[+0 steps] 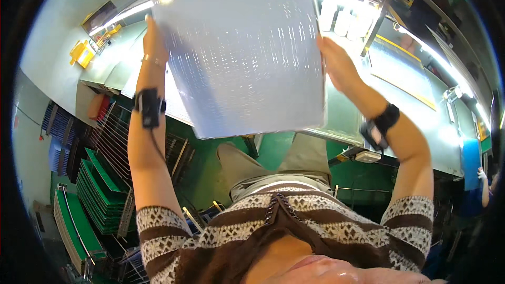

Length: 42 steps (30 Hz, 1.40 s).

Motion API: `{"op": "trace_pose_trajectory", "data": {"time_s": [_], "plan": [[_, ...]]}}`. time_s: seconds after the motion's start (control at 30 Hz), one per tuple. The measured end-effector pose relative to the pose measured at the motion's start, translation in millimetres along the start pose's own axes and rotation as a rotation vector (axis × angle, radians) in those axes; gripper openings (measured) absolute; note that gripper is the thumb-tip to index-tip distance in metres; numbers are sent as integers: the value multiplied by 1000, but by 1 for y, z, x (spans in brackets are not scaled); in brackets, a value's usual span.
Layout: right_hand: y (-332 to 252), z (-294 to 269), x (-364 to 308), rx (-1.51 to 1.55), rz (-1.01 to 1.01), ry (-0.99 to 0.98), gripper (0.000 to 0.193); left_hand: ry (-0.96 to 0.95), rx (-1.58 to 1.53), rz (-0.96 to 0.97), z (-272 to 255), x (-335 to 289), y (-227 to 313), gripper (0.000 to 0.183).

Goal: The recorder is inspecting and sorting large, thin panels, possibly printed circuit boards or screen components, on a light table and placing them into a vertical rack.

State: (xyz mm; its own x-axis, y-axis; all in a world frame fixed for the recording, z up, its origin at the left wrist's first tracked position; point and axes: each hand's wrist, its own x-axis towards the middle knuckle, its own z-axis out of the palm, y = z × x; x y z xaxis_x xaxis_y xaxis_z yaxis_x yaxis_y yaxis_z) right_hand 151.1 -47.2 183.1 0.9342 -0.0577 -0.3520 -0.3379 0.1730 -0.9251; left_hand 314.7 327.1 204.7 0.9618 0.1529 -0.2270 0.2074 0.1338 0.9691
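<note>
We have a large, shiny pale sheet [247, 73] raised before the chest, tilted a little, above the workbench's [344, 118] near edge; its top runs out of view. Our left hand [154, 44] grips one long side and our right hand [339, 66] the other, fingers closed against the edges; how they curl behind, we cannot tell. We judge the step in hand to be holding it up by its sides, and any next move seems to call for an even grip and no bending. The sheet itself blocks our view of the bench behind it. A cable [158, 146] hangs along our left forearm and could snag. Rightward on the bench lies a yellow-edged panel [402, 68]; at far left lies a yellow tool [82, 53]. Below left, green boards [97, 200] stand in a rack, crowding that side.
</note>
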Motion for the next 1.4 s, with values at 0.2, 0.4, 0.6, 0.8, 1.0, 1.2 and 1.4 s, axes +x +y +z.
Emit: {"op": "trace_pose_trajectory", "data": {"time_s": [0.2, 0.4, 0.6, 0.8, 1.0, 1.2, 1.4], "plan": [[76, -15, -83, -355, 178, -268, 27, -584, 818, 501, 125, 66, -28, 25], [147, -12, -24, 23, 427, 191, 32, -917, 1044, 937, 346, 89, -124, 39], [174, -77, 168, 464, 252, 187, 31, -659, 649, 842, 361, 242, -163, 57], [172, -96, 201, 588, 408, 216, 25, 602, 867, 917, 110, 286, -167, 40], [113, -111, 219, -137, 817, -362, 31, 509, 222, -399, -40, 248, -213, 61], [12, 6, 329, -993, -474, -667, 20, 405, -205, -234, -26, 252, -252, 25], [68, 193, 426, -1107, -1370, -1024, 54, 322, -121, -270, -8, 230, -244, 25]]}}
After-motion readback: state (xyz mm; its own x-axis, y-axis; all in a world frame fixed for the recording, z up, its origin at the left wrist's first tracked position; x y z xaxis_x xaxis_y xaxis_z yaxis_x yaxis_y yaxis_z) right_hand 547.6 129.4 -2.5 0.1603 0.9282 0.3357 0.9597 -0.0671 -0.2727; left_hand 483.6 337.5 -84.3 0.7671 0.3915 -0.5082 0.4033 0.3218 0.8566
